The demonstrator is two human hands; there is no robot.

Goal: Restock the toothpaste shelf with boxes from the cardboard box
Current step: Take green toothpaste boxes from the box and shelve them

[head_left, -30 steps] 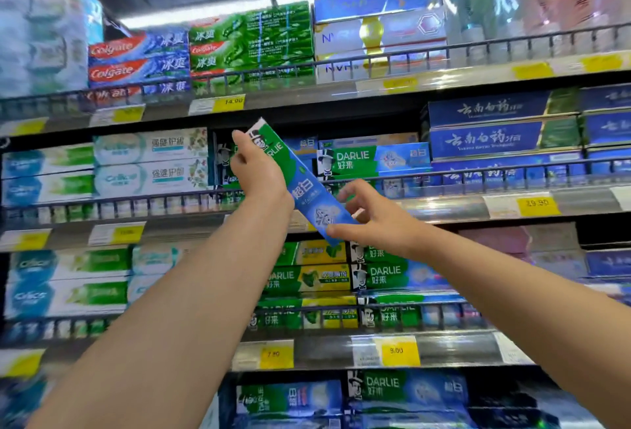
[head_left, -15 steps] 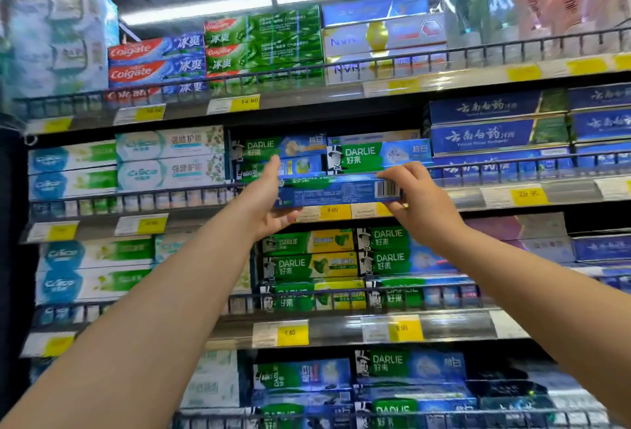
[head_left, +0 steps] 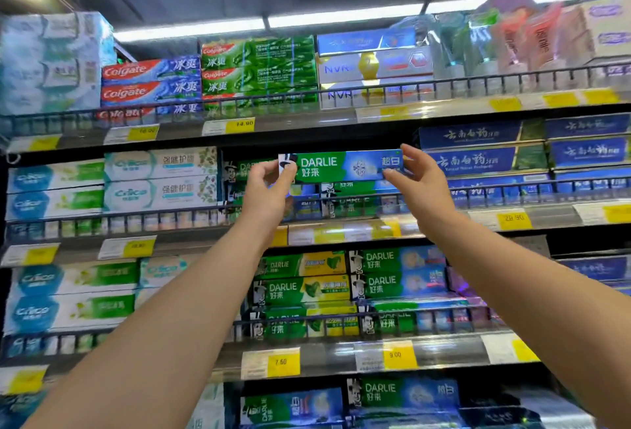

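A green and blue Darlie toothpaste box [head_left: 341, 165] is held level, front face toward me, at the top of the Darlie stack on the second shelf [head_left: 341, 234]. My left hand [head_left: 269, 189] pinches its left end between thumb and fingers. My right hand [head_left: 416, 186] grips its right end. More Darlie boxes [head_left: 345, 189] lie just beneath it, behind the shelf's wire rail. The cardboard box is out of view.
Crest boxes [head_left: 160, 179] fill the shelf to the left and dark blue boxes [head_left: 478, 155] to the right. Colgate boxes [head_left: 150, 83] sit on the top shelf. More Darlie boxes [head_left: 307, 288] fill the shelf below. Yellow price tags [head_left: 396, 355] line the shelf edges.
The box went from tilted to level, then turned so its front face shows, and rose to the top of the stack. Both hands moved up with it.
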